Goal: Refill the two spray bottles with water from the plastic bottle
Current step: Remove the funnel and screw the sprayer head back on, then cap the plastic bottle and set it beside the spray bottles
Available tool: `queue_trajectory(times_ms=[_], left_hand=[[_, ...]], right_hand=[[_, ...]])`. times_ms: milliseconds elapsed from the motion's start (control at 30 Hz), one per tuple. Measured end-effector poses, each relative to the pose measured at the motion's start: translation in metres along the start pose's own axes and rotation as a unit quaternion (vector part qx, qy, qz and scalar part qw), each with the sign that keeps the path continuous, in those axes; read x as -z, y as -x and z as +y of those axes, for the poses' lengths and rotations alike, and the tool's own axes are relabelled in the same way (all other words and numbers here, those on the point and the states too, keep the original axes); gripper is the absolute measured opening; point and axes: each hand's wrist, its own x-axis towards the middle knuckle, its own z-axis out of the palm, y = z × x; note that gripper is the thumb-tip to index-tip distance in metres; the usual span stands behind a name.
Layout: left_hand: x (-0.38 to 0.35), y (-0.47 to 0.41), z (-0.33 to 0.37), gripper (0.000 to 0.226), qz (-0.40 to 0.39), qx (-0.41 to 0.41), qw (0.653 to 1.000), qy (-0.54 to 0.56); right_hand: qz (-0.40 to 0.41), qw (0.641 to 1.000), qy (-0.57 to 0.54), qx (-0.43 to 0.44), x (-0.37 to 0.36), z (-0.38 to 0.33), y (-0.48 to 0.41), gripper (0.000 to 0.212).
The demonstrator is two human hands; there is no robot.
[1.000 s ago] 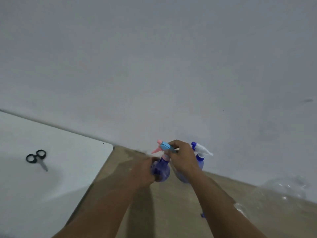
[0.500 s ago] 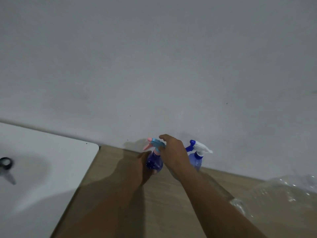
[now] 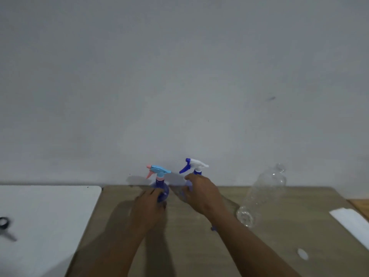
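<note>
Two blue spray bottles stand side by side at the back of the wooden table (image 3: pixel 189 246), against the wall. The left spray bottle (image 3: pixel 162 188) has a light-blue head with a pink trigger; my left hand (image 3: pixel 148 204) grips its round body. The right spray bottle (image 3: pixel 194 169) has a white head with a dark-blue trigger; my right hand (image 3: pixel 199 193) curls round its body and hides most of it. A clear plastic bottle (image 3: pixel 263 194) stands to the right of both, apart from my hands, without its cap.
A white table (image 3: pixel 40 216) adjoins on the left, with black scissors (image 3: pixel 5 226) at its left edge. A white sheet (image 3: pixel 351 222) lies at the right edge. A small white cap (image 3: pixel 302 253) lies at the front right. A grey wall rises behind.
My right hand left the light-blue spray head and moved right onto the second spray bottle's body. The view swung right and levelled, bringing the plastic bottle fully into sight.
</note>
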Motion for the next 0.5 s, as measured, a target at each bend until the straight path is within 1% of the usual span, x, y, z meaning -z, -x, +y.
queue_trajectory(times_ms=[33,100,267,400,500], left_hand=[[0.002,0.000,0.012,0.031,0.002,-0.012,1.000,0.003],[0.004,-0.001,0.041,0.031,0.009,-0.042,0.999,0.010],[-0.007,-0.007,0.121,0.028,-0.030,-0.106,0.993,0.033],[-0.029,-0.012,0.179,0.046,-0.073,-0.120,0.990,0.020],[-0.049,-0.015,0.214,0.056,-0.096,-0.133,0.986,0.012]], right_hand=[[-0.001,1.000,0.012,-0.004,0.006,0.009,0.010,0.020],[0.005,0.999,0.009,-0.035,0.018,0.031,0.031,0.022],[0.019,0.993,0.029,-0.114,0.041,0.097,0.083,0.042],[0.019,0.984,0.039,-0.172,0.050,0.155,0.121,0.044],[0.018,0.977,0.048,-0.208,0.053,0.197,0.143,0.045]])
